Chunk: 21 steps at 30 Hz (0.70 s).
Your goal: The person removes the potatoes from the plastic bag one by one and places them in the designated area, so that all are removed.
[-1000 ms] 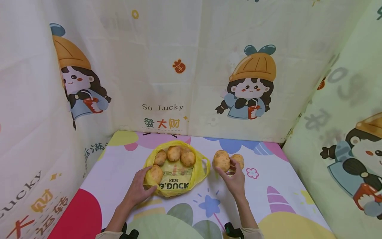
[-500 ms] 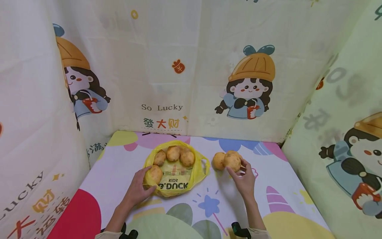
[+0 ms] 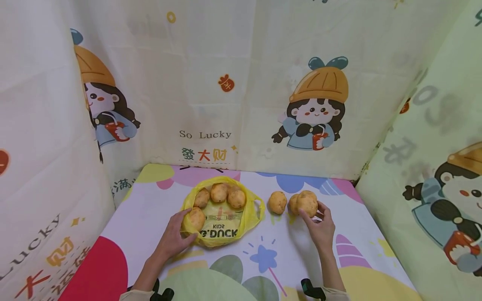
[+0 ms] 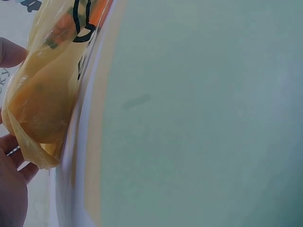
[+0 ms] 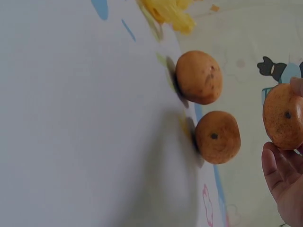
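A yellow plastic bag (image 3: 251,225) lies with its mouth spread wide, and several potatoes sit inside along its left and far sides. My left hand (image 3: 175,234) holds the bag's near-left edge, beside a potato (image 3: 197,219) within it. In the left wrist view, thumb and fingers lie on either side of the bulging bag (image 4: 42,99). My right hand (image 3: 321,225) grips a potato (image 3: 307,203) by its sides, raised off the table in the right wrist view. Two more potatoes rest on the table: one on the left (image 3: 277,202), the other (image 3: 293,204) partly behind the held one.
A tabletop (image 3: 233,267) with a colourful printed cover carries everything. Printed cloth walls (image 3: 248,104) enclose it at the back, left and right. The bag's handle loop (image 3: 260,209) sticks out to the right, near the left loose potato.
My right hand has carried its potato to the right, past the left loose potato and in front of the other one. The left hand and the bag have stayed put.
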Motion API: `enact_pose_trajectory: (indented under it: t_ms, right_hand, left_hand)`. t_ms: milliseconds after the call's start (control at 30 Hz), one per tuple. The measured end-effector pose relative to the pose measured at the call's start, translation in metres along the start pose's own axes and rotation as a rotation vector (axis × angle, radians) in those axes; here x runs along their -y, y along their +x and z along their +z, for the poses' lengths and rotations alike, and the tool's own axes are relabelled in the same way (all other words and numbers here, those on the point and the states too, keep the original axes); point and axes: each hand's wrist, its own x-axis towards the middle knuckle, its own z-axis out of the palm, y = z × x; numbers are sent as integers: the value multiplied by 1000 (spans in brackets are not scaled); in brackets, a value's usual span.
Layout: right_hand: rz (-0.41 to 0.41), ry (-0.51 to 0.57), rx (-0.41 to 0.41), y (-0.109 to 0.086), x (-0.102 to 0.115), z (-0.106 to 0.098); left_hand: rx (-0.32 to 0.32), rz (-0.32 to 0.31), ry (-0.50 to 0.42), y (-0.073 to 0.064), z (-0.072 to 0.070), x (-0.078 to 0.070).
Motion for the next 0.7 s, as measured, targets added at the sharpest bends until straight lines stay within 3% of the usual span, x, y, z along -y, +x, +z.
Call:
enact_pose_trajectory:
  t_ms: [700]
  right_hand:
    - [69, -65, -18, 8, -17, -20]
  left_hand:
    - [12, -11, -16, 0, -1, 0]
